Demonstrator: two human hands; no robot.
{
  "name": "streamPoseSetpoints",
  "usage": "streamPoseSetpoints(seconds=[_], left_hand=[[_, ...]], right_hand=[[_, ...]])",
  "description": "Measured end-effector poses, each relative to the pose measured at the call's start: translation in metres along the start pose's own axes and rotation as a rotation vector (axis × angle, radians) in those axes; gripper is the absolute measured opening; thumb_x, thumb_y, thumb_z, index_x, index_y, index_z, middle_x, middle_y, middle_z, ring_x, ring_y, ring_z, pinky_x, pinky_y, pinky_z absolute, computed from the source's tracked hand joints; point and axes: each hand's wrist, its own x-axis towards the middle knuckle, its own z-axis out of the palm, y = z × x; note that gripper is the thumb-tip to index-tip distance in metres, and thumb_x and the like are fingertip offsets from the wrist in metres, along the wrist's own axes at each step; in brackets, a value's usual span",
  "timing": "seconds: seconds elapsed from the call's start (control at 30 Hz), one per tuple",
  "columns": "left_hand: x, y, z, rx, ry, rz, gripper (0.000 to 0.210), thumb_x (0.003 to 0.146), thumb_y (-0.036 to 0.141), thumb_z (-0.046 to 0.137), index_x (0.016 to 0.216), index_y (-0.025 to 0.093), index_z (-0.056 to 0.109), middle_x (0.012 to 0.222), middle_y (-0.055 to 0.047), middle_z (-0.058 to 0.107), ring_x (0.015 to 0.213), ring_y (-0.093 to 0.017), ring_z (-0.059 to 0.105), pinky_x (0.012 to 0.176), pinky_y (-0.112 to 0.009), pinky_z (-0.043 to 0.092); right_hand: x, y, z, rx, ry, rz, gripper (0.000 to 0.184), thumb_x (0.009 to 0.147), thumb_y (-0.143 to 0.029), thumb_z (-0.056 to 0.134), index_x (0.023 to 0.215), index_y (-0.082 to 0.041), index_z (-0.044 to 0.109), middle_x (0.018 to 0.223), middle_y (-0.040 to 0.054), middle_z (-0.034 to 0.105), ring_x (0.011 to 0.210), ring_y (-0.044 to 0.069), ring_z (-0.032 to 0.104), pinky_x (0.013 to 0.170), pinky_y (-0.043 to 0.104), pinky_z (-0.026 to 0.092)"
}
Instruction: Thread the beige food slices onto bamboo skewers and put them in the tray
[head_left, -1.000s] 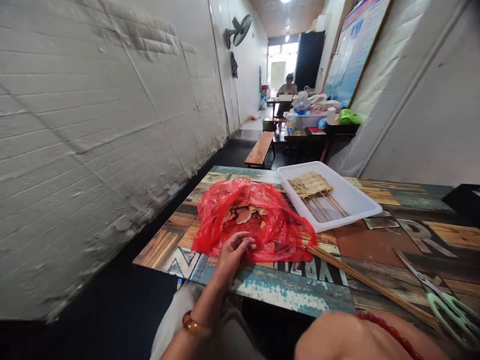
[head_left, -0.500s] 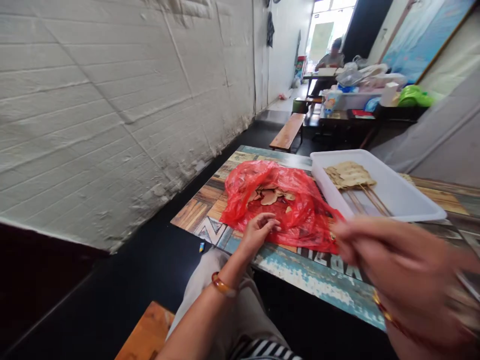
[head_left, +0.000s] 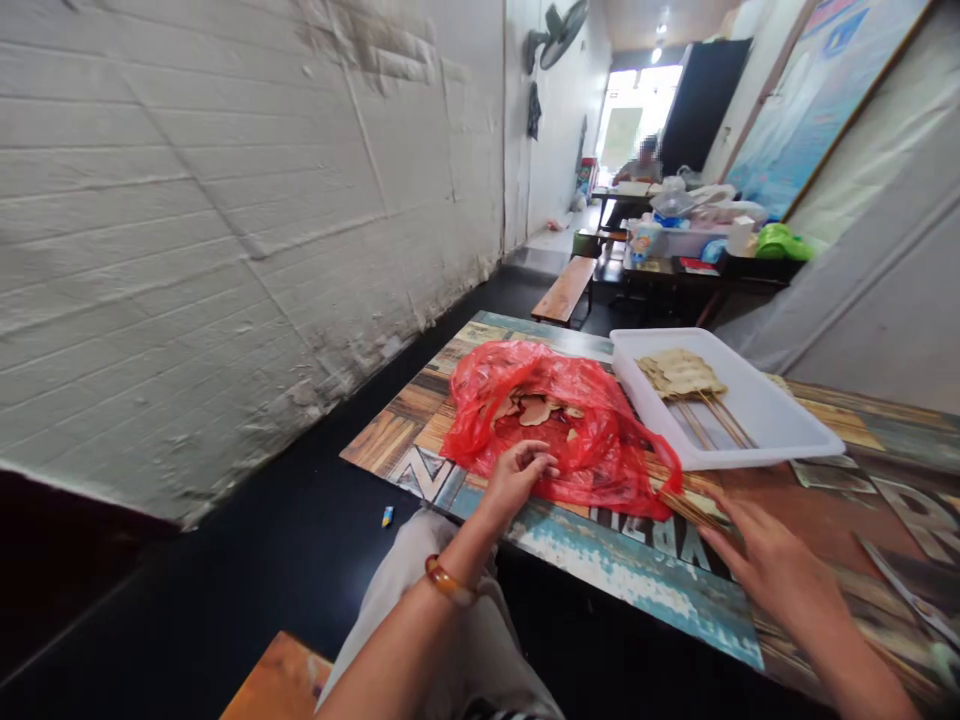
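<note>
A crumpled red plastic bag [head_left: 622, 475] lies open on the patterned table [head_left: 600, 545], with flat beige slices [head_left: 535, 410] showing inside. My left hand [head_left: 517, 480] rests at the bag's near edge, fingers loosely curved and thumb apart, with nothing visible between them. Beside the bag's right end is a bundle of thin wooden skewers [head_left: 691, 509]. My right hand [head_left: 776, 565] reaches to the near ends of these skewers, its thumb and fingers apart around them. In a white plastic tray [head_left: 787, 425], beige slices threaded on skewers [head_left: 681, 373] lie together.
Scissors-like metal blades [head_left: 904, 585] lie at the table's right. A white wall [head_left: 262, 250] runs along the left. Beyond the table stand a wooden bench [head_left: 566, 288] and a cluttered table with a green item [head_left: 780, 242]. A person [head_left: 641, 165] sits far back.
My right hand, blurred and raised beside the bag before, has come down to the skewer bundle with its fingers apart. My left hand stays by the bag. The view has tilted up slightly.
</note>
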Motion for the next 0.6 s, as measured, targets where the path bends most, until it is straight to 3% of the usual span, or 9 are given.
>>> streamPoseSetpoints(seconds=[0.2, 0.33, 0.4, 0.5, 0.6], left_hand=[[-0.001, -0.005, -0.001, -0.003, 0.015, 0.037, 0.031, 0.072, 0.035, 0.069, 0.091, 0.014, 0.059, 0.078, -0.006, 0.069, 0.065, -0.014, 0.066, 0.067, -0.025, 0.047], [-0.002, 0.0, 0.0, 0.015, 0.038, 0.026, 0.033, 0.071, 0.036, 0.069, 0.092, 0.014, 0.059, 0.08, -0.006, 0.069, 0.067, -0.015, 0.066, 0.067, -0.026, 0.048], [-0.002, 0.002, 0.003, 0.031, 0.08, 0.021, 0.034, 0.073, 0.038, 0.067, 0.096, 0.015, 0.059, 0.085, -0.007, 0.069, 0.071, -0.017, 0.066, 0.068, -0.028, 0.049], [-0.003, 0.008, 0.016, 0.188, 0.153, 0.17, 0.03, 0.077, 0.038, 0.063, 0.098, 0.016, 0.061, 0.087, -0.006, 0.068, 0.077, -0.018, 0.065, 0.071, -0.029, 0.05], [-0.012, 0.017, 0.035, 0.512, 0.055, 0.424, 0.021, 0.082, 0.03, 0.057, 0.098, 0.018, 0.065, 0.09, -0.007, 0.066, 0.084, -0.018, 0.062, 0.077, -0.03, 0.048]], right_hand=[[-0.011, 0.006, 0.024, -0.087, 0.059, -0.077, 0.044, 0.097, -0.043, 0.028, 0.101, -0.015, 0.061, 0.103, 0.0154, 0.067, 0.09, 0.028, 0.065, 0.077, 0.04, 0.049], [-0.014, -0.005, 0.012, -0.204, 0.068, 0.007, 0.037, 0.098, -0.038, 0.03, 0.097, -0.017, 0.061, 0.089, 0.0081, 0.07, 0.065, 0.021, 0.065, 0.06, 0.034, 0.046], [-0.011, -0.014, 0.003, -0.206, 0.118, 0.026, 0.035, 0.099, -0.036, 0.032, 0.099, -0.016, 0.061, 0.085, 0.0071, 0.071, 0.063, 0.019, 0.065, 0.058, 0.03, 0.044], [0.001, -0.033, -0.007, -0.159, 0.133, -0.064, 0.031, 0.099, -0.03, 0.036, 0.109, -0.017, 0.061, 0.093, 0.0072, 0.071, 0.07, 0.016, 0.066, 0.063, 0.026, 0.043], [0.015, -0.057, -0.012, -0.125, 0.06, -0.15, 0.028, 0.098, -0.028, 0.039, 0.107, -0.02, 0.064, 0.084, 0.0054, 0.07, 0.069, 0.014, 0.064, 0.061, 0.024, 0.04]])
